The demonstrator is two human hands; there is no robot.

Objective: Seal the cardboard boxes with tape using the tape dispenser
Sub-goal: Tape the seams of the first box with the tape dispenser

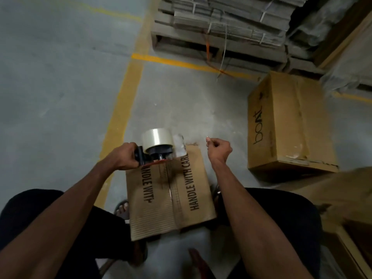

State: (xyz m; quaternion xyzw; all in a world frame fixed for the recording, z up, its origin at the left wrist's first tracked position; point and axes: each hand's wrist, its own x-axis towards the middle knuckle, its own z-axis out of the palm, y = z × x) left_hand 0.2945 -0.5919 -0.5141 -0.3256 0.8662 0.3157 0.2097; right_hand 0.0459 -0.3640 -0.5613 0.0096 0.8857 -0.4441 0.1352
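Left hand [122,157]: fingers curled tight round the black handle of the tape dispenser [159,148]; dispenser held over the far edge of the cardboard box [171,198], its clear tape roll [158,140] uppermost, a short flap of tape hanging at its right side against the box's far edge.
Right hand [219,149]: raised just right of the box's far right corner, fingers curled loosely inward, thumb and forefinger pinched together; whether they hold anything cannot be told; apart from dispenser and box.
Cardboard box: between the knees, flaps closed, printed "HANDLE WITH CARE" either side of the centre seam.
Second box [289,125]: on the floor [50,87], far right, well apart from both hands.
Pallet [217,47]: far, stacked with bundled flat cartons.
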